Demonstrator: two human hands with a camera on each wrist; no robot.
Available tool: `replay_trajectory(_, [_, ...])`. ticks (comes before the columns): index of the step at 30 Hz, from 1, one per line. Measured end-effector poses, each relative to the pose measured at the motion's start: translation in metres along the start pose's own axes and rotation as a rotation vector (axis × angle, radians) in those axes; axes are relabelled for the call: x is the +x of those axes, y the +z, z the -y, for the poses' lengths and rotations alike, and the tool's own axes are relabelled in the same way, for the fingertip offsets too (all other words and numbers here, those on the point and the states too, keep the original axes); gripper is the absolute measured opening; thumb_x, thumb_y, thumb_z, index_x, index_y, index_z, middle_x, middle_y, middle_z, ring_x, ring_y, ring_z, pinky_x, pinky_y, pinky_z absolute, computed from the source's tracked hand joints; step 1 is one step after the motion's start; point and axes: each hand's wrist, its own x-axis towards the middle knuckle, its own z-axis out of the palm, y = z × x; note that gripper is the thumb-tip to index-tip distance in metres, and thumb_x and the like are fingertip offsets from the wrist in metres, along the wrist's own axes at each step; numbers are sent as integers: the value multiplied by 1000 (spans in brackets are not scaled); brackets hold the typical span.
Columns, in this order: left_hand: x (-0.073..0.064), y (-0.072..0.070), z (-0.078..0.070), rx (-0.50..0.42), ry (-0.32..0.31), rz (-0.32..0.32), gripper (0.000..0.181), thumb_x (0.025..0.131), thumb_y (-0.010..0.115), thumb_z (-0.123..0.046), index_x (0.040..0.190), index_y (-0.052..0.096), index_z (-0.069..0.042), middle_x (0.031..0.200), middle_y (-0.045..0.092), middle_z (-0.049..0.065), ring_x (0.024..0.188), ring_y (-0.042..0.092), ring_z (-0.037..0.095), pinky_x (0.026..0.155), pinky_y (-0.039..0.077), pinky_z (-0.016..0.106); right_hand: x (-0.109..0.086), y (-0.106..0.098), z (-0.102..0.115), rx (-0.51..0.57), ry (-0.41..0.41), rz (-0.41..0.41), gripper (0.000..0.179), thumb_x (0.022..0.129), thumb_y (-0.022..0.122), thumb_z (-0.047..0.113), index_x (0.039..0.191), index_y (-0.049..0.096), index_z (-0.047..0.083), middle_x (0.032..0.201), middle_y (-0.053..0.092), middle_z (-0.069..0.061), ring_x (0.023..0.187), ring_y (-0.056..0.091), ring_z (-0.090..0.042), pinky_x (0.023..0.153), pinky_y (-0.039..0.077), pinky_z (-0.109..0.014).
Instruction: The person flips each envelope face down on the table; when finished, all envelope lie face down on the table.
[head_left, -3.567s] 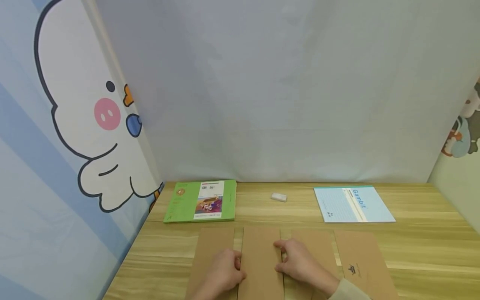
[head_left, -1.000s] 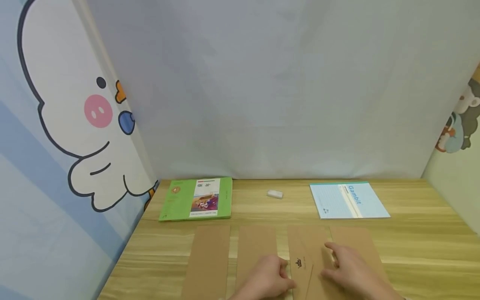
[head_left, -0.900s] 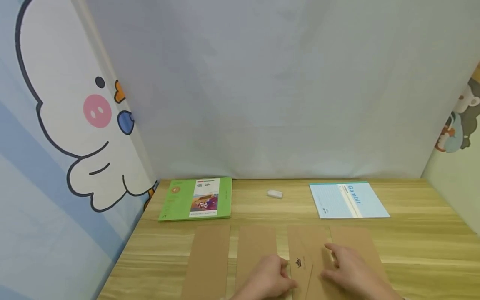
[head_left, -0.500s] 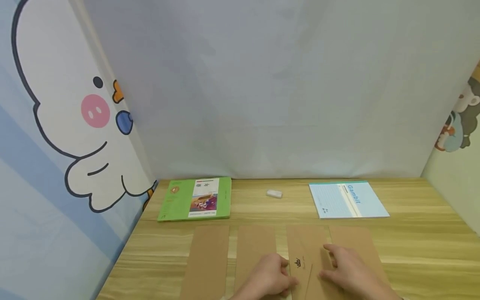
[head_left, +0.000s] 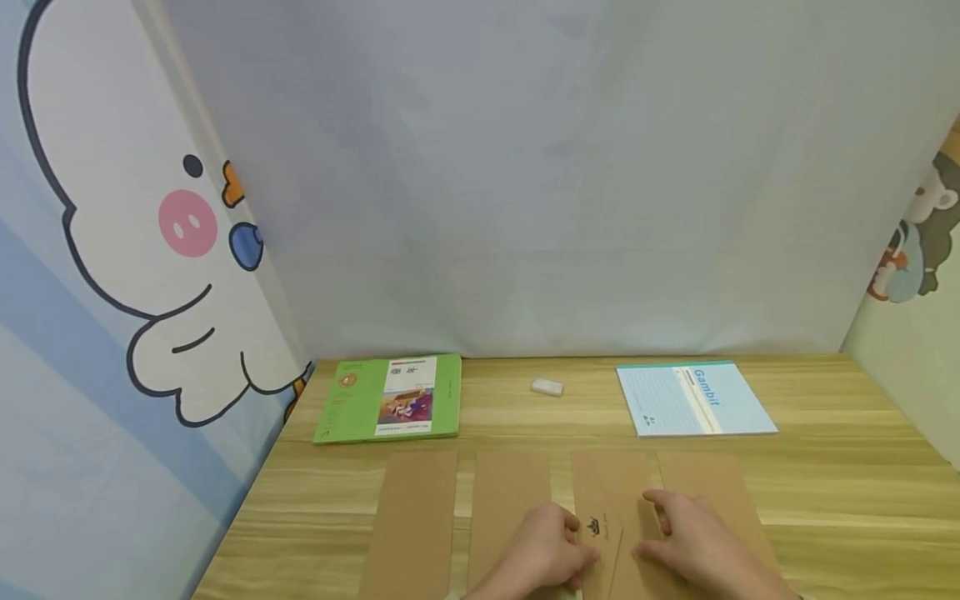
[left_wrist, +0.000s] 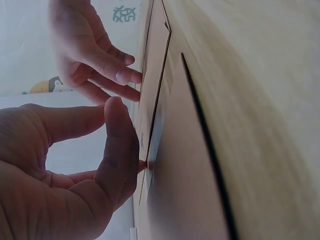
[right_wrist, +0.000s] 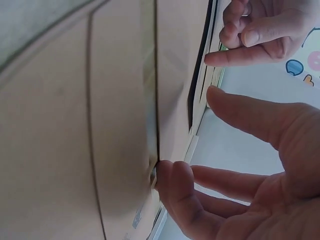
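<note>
Flanking the crowned envelope [head_left: 617, 500] at both edges, fingers [head_left: 657, 497] border gaps [head_left: 562, 483]

A green rectangular book [head_left: 386, 400] with a white, picture-bearing panel lies flat near the far left corner of the wood-grain table [head_left: 847, 500]. A light-blue rectangular notebook [head_left: 696, 400], marked "Gambit" and banded in teal along its far side, lies by the far edge, between its middle and the far right corner. Between book and notebook sits a small white rectangular block [head_left: 547, 387], near that edge. A plain greyish-white fabric backdrop [head_left: 555, 183] rises behind the far edge. Along the left edge hangs a pale-blue, diagonally banded sheet [head_left: 67, 375] printed with a black-outlined white cartoon figure [head_left: 127, 167] with a round pink patch. Beyond the far right corner, a pale-green panel [head_left: 911, 358] shows part of another cartoon print [head_left: 907, 258].
</note>
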Motion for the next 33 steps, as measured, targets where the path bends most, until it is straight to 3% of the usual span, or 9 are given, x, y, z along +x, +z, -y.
replay_trajectory(3, [0,0,-1,6,-10,-2,40,79,78,-12,110,62,8,50,57,-1,43,57,15,87,48,40,0,1,-1,14,7,-8,70,67,87,21,122,56,-8,82,61,-6,75,56,-19,67,50,-38])
replay_trajectory(10, [0,0,-3,9,-3,5,37,78,79,-11,105,63,9,49,57,0,41,57,15,80,51,34,2,2,-5,62,-12,-71,74,62,88,18,120,54,-11,105,62,-25,81,63,-27,70,53,-43])
replay_trajectory(18, [0,1,-4,24,-6,8,40,79,79,-11,108,61,10,47,55,0,42,56,15,87,49,39,5,4,-4,34,-23,-101,85,61,89,25,122,48,-17,101,62,-28,91,60,-38,78,50,-50])
replay_trajectory(24, [1,1,-5,48,-11,12,41,79,79,-13,108,61,10,45,54,0,42,55,14,89,47,42,6,4,0,59,1,-91,86,63,88,24,123,44,-21,98,62,-28,92,60,-39,79,49,-51])
replay_trajectory(27, [1,1,-5,55,-3,11,41,78,79,-12,108,62,10,44,54,-1,42,55,13,88,48,39,7,4,0,70,16,-81,86,64,88,24,123,45,-20,94,64,-21,88,61,-33,77,50,-49])
replay_trajectory(30, [1,3,-5,62,16,-7,38,77,80,-12,103,63,10,46,54,-2,44,54,11,75,51,33,7,4,1,73,23,-78,86,64,88,26,124,45,-19,89,65,-12,85,61,-28,76,49,-47])
replay_trajectory(33, [1,4,-5,71,31,-31,30,75,81,-12,93,66,7,55,54,-2,51,53,11,57,48,27,7,3,3,59,22,-86,86,65,88,29,123,46,-18,90,64,-14,86,60,-30,77,49,-48])
